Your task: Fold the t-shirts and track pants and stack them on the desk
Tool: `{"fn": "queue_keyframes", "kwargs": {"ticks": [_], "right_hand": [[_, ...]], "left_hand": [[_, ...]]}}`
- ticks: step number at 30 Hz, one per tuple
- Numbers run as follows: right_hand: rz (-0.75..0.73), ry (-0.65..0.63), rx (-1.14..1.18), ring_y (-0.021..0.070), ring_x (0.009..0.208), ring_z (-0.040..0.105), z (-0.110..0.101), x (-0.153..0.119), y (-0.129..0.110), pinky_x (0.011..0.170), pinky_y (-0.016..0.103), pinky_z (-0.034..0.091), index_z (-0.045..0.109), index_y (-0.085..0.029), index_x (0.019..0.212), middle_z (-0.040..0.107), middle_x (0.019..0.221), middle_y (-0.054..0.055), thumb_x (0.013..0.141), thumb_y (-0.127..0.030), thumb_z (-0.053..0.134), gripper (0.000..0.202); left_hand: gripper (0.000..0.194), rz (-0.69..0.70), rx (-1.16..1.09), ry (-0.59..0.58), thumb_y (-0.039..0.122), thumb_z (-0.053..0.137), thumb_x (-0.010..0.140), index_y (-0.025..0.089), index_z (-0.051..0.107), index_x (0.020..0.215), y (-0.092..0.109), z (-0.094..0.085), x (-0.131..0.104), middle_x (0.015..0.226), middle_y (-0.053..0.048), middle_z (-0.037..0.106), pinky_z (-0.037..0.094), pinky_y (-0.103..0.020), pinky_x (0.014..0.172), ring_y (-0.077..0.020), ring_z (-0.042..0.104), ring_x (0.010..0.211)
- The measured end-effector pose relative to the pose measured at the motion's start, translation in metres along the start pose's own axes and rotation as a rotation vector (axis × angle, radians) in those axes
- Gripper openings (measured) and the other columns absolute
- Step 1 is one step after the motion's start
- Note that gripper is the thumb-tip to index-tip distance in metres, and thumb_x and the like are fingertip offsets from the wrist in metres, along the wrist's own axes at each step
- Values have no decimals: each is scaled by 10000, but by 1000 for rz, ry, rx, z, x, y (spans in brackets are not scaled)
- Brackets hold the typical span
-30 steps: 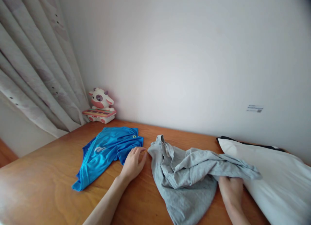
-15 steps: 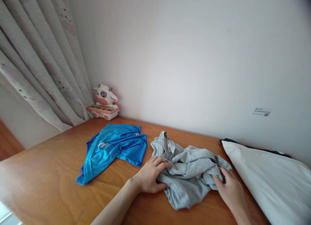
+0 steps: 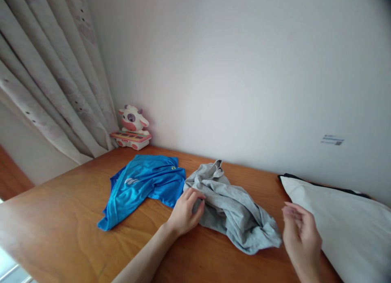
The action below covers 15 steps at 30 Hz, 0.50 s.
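Grey cloth (image 3: 233, 205) lies bunched on desk (image 3: 67, 209), touching blue cloth (image 3: 146, 177). Left hand (image 3: 185, 211) loosely curled at grey edge, maybe to steady it; can't tell grip. Right hand (image 3: 307, 238) part open, empty, just beside.

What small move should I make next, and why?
Probably bring your right hand to the nearest end of the gray cloth: it lies bunched, that hand is apart from it, and your left hand is at its left side.
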State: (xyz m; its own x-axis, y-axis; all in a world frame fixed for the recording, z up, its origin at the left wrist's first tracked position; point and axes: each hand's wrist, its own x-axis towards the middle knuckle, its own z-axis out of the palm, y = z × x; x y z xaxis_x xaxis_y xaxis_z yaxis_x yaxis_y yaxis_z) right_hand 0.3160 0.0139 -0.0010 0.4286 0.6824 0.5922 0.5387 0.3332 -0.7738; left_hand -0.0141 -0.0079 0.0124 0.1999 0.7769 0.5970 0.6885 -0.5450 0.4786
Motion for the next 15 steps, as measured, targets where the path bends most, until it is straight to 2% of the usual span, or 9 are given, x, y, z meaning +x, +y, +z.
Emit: {"fn": "queue_keyframes", "kwargs": {"ticks": [2, 4, 6, 9, 12, 15], "right_hand": [[106, -144, 1, 277, 914, 714, 4, 3, 11, 763, 362, 576, 672, -187, 1065, 753, 1040, 150, 823, -706, 568, 583], [169, -335, 33, 280, 917, 732, 10, -3, 15, 732, 348, 598, 680, -208, 1100, 769, 1059, 134, 822, -718, 555, 595], [141, -493, 66, 273, 900, 742, 17, -13, 11, 726, 340, 609, 684, -224, 1129, 775, 1064, 115, 848, -674, 567, 543], [-79, -644, 87, 257, 944, 734, 23, -30, -12, 805, 332, 604, 701, -239, 1101, 761, 1081, 91, 893, -537, 610, 375], [-323, -783, 143, 231, 1012, 717, 24, -42, -38, 887, 304, 579, 704, -247, 1142, 743, 1108, 76, 914, -399, 633, 283], [-452, -881, 227, 200, 958, 719, 25, -51, -54, 845, 270, 576, 698, -249, 1177, 742, 1074, 61, 941, -331, 603, 267]], "left_hand": [[162, 52, 52, -143, 306, 513, 961, 220, 644, 1003, 10, 2, 0, 958, -80, 687, 500, -383, 851, -236, 638, 908], [239, 49, 100, -248, 408, 533, 960, 214, 669, 990, 15, 4, -1, 947, -79, 696, 479, -408, 847, -251, 634, 888], [360, -14, 83, -303, 489, 457, 995, 212, 688, 998, 17, 6, -1, 980, -85, 695, 466, -425, 865, -264, 630, 916], [485, -166, -31, -299, 513, 316, 1040, 210, 692, 995, 17, 6, -1, 1042, -99, 692, 460, -441, 922, -282, 621, 998], [454, -305, -176, -209, 559, 507, 958, 201, 633, 1206, 17, 9, -1, 1213, -125, 668, 440, -466, 1024, -319, 586, 1141], [486, -325, -263, -183, 427, 643, 852, 202, 598, 1280, 16, 10, -1, 1313, -121, 619, 407, -467, 1096, -318, 550, 1220]]}}
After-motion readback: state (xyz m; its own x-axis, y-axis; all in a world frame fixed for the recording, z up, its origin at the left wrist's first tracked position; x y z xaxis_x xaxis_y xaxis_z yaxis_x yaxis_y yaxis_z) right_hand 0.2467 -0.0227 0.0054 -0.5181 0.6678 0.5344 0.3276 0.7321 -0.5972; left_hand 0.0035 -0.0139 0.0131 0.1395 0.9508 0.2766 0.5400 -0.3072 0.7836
